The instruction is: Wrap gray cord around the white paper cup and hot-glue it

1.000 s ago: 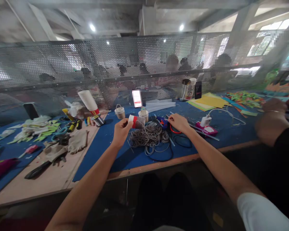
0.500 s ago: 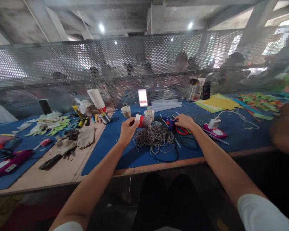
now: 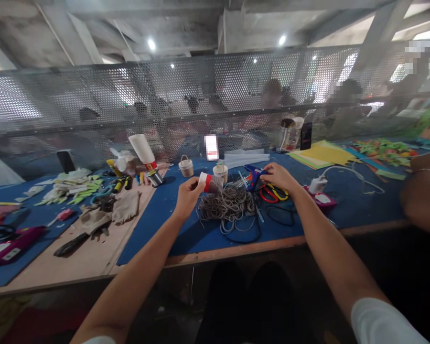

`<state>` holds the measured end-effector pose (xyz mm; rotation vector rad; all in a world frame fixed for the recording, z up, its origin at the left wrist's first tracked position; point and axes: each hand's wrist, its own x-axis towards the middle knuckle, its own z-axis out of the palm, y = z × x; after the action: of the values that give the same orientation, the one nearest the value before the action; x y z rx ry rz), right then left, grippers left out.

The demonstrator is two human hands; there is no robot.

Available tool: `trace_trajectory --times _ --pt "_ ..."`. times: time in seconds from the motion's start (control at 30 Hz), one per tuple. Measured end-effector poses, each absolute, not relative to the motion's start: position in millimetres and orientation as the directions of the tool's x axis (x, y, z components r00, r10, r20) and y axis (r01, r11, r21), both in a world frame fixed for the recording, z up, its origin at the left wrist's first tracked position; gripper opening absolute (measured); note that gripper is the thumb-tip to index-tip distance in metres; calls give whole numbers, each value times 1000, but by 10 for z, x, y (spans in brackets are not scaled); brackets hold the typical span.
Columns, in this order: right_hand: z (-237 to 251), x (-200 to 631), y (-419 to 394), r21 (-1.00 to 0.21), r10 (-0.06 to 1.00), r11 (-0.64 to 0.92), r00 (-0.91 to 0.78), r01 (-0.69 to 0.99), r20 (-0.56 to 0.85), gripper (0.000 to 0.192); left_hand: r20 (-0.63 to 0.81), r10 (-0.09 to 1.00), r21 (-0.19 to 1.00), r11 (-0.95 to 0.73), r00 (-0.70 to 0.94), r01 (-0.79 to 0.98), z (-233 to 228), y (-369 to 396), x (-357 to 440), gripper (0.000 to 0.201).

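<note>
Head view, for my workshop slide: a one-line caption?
Left hand holds a red-banded paper cup above coiled grey cord; right hand grips a blue glue gun.

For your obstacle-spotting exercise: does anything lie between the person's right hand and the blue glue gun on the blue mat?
Nothing visible does. The right hand already touches the blue glue gun. The red-handled scissors lie just beside it, nearer the person, not between them.

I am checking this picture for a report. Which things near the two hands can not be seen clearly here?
- Head view: the blue tool is partly hidden under the right hand, so its grip is unclear.
- The cup in the left hand: its print is too small to read.
- The grey cord pile hides where the cord ends.
</note>
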<state>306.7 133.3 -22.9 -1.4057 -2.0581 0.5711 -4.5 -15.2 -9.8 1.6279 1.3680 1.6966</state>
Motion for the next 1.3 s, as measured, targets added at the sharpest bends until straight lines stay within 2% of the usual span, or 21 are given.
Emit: trace_trajectory --times 0.2,0.27,0.33,0.57,0.73,0.83,1.17,1.3 --pt "-74 3055 1240 -839 881 445 -323 313 346 38 461 864 881 -418 -205 220 -98 -153 -31 14" --pt "-20 3010 1178 -860 864 460 -338 222 374 38 433 882 898 -403 -184 178 -95 -162 -22 16" --pt "31 2945 1105 -852 850 477 -361 215 384 38 405 901 912 -386 -155 139 -84 -178 -7 17" --pt "131 2734 988 -752 784 577 -473 317 402 37 370 925 928 -366 -86 65 -40 -224 7 17" --pt "18 2765 1149 -773 814 450 -561 447 150 30 381 915 925 -378 -135 51 -61 -190 -46 15" --pt "-92 2848 1267 -734 830 427 -550 528 87 27 385 909 923 -383 -157 49 -69 -170 -60 14" --pt "-283 2987 1457 -473 896 423 -435 773 91 23 394 903 919 -393 -171 41 -84 -153 -70 11" --pt "-268 2941 1320 -382 926 378 -344 843 157 34 397 901 917 -396 -173 42 -76 -150 -60 13"
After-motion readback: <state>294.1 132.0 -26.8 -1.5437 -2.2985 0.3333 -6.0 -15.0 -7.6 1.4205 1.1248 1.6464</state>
